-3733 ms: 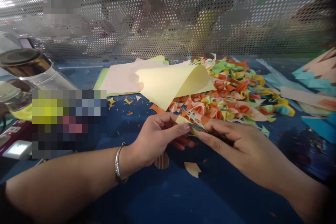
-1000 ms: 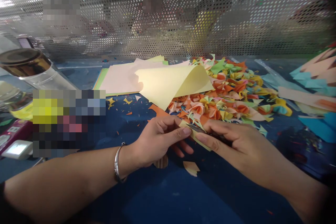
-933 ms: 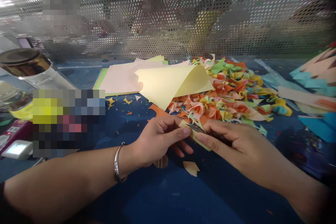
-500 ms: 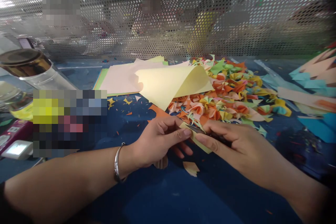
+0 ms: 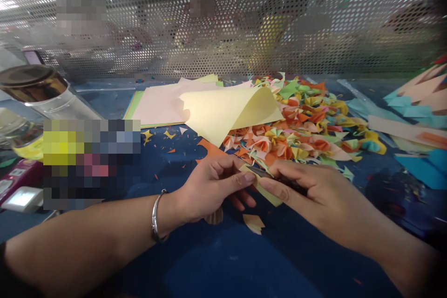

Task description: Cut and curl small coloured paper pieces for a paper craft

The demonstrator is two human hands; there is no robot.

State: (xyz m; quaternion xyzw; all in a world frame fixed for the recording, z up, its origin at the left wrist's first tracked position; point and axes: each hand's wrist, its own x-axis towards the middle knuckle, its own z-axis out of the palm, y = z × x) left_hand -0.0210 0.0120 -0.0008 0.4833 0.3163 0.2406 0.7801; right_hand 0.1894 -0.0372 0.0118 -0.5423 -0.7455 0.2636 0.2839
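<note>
A small piece of folded pale yellow paper (image 5: pixel 271 195) is pinched between the thumb and fingers of my left hand (image 5: pixel 218 184). My right hand (image 5: pixel 307 186) is closed round dark scissors (image 5: pixel 259 171), whose handles the fingers mostly hide. Their pointed blade lies against the upper part of the paper, close to my left thumb. Below the hands, a small cream paper piece (image 5: pixel 253 224) rests on the dark blue table (image 5: pixel 209 265). An orange paper scrap (image 5: pixel 210 149) lies just beyond my left hand.
Behind the hands a curled yellow sheet (image 5: pixel 213 107) lies over a stack of coloured paper (image 5: pixel 157 107). Right of it spreads a heap of paper scraps (image 5: pixel 296 125). A clear bottle (image 5: pixel 70 102) is at left, folded paper pieces (image 5: pixel 419 98) at right. A perforated metal screen (image 5: pixel 223 46) stands behind.
Both hands, the paper and the scissors stay practically in place. The view has shifted very slightly; nothing else visibly differs.
</note>
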